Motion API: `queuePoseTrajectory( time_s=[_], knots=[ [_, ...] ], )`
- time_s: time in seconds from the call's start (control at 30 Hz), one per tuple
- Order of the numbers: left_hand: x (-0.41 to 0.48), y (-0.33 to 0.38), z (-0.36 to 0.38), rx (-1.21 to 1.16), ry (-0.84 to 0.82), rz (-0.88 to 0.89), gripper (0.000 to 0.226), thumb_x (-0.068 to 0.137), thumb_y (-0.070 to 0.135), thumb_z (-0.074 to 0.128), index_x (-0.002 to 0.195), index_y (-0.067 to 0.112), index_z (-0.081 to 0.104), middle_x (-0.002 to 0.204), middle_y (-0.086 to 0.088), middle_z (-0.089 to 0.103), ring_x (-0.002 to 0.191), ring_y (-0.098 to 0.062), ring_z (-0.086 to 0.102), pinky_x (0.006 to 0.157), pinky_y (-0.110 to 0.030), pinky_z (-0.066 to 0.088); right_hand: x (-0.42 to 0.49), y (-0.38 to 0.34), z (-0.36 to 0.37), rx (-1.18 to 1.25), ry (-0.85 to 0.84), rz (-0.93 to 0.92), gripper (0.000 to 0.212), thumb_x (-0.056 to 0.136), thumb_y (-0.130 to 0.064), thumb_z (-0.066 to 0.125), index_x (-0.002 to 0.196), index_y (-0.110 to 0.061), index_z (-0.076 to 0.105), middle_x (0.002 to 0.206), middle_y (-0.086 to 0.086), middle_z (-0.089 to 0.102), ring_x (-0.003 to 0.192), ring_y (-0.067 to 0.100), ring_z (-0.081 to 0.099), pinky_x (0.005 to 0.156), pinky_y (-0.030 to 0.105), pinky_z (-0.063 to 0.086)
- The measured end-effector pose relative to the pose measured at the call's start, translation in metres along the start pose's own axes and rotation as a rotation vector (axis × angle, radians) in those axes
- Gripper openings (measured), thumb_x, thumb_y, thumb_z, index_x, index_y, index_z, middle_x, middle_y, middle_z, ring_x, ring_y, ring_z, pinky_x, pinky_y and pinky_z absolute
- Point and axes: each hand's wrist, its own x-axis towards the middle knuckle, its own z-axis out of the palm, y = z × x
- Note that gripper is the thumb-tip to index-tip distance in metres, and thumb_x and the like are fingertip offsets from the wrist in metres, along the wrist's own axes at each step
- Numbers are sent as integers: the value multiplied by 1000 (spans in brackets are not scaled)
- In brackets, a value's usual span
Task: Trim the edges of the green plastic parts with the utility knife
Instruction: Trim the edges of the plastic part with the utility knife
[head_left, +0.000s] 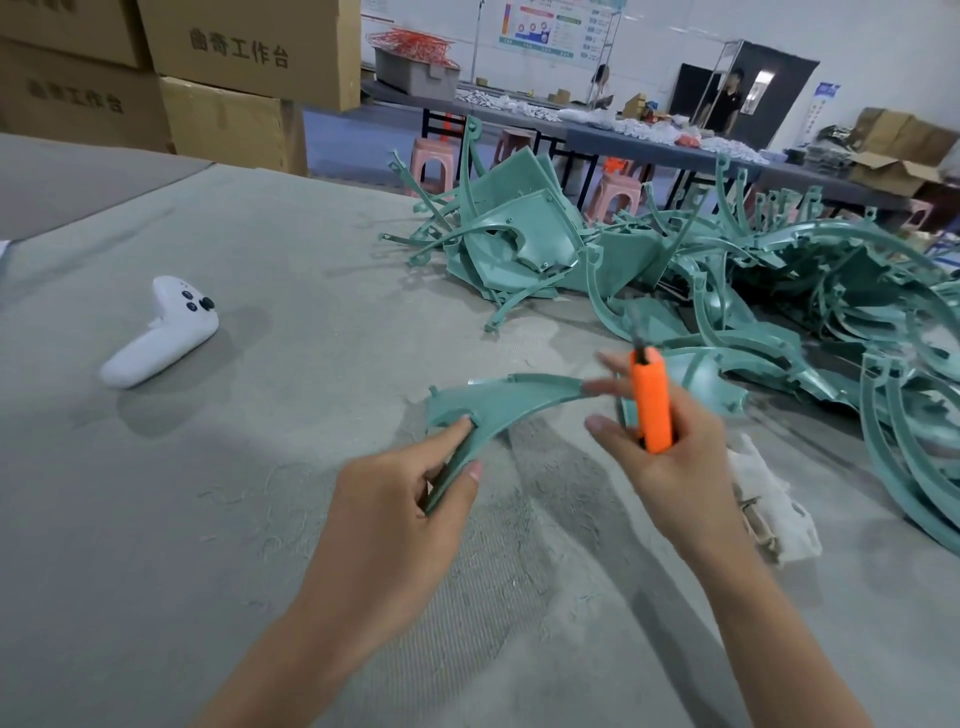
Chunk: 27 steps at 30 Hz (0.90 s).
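My left hand pinches the near end of a curved green plastic part, thumb on one side and fingers on the other, holding it just above the grey cloth. My right hand grips an orange utility knife upright, its dark tip pointing up and away. Two fingers of that hand stretch out toward the far end of the part. A big heap of green plastic parts lies behind and to the right.
A white game-style controller lies on the grey cloth table at the left. A white rag sits by my right wrist. Cardboard boxes are stacked at the back left. Pink stools, a long table and a person stand far behind.
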Motion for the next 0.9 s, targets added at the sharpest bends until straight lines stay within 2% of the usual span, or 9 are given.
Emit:
queuePoseTrajectory(
  time_s=[0.13,0.27,0.37,0.43,0.53,0.6,0.67,0.77,0.9],
  knots=[
    [10,-2,-11,-706,-220,-246,42,81,30,69,119,14,68,82,-7,74,57,-16,61,45,-21,42,1,4,3,-40,55,80,32,80,-7,80,92,-34,70,81,-19,72,77,0,68,74,18,52],
    [19,-3,-19,-1123,-404,-343,61,75,47,71,120,6,67,114,-22,67,91,-30,68,59,-29,53,2,2,-2,-114,-70,-42,25,82,-4,77,90,-27,71,81,-12,68,76,5,63,68,12,45],
    [19,-5,-20,-1385,-390,-343,52,87,39,56,126,5,61,131,-22,58,107,-34,63,71,-34,55,1,2,6,-143,-11,-3,16,84,-5,76,79,-17,68,67,-5,61,60,11,51,59,25,40],
    [19,-6,-19,-1272,-300,-358,45,89,29,49,129,9,59,122,-18,64,100,-30,65,70,-32,55,2,2,9,-57,140,143,20,88,-9,73,76,-23,65,54,-12,54,51,6,43,56,28,37],
    [14,-1,-8,-740,-105,-276,32,91,13,58,123,17,64,104,0,73,90,-15,66,71,-22,53,0,-5,9,329,283,377,15,92,-13,67,80,-19,61,48,-11,42,42,7,34,47,24,31],
    [7,0,0,-153,59,22,43,83,24,69,125,24,61,114,14,67,104,-8,59,89,-19,46,-3,-11,11,617,268,493,17,91,-12,67,78,-14,57,51,-5,38,38,9,29,39,20,26],
    [2,-2,9,224,109,294,65,77,43,70,136,25,49,134,11,52,127,-13,43,107,-26,30,-4,-16,16,806,209,611,21,84,-13,70,75,-14,52,55,-3,38,35,8,25,35,19,24],
    [0,-2,12,377,82,408,80,75,45,73,144,20,40,151,-1,38,142,-23,28,113,-40,24,-8,-26,26,885,48,696,22,70,-17,72,74,-13,50,54,-2,34,32,5,22,31,18,23],
    [-2,-7,13,518,133,482,54,71,1,65,125,6,63,131,-11,61,121,-29,58,100,-39,42,-19,-35,39,995,-178,675,16,74,-18,71,64,-14,59,49,-1,38,30,3,26,30,15,24]
  ],
)
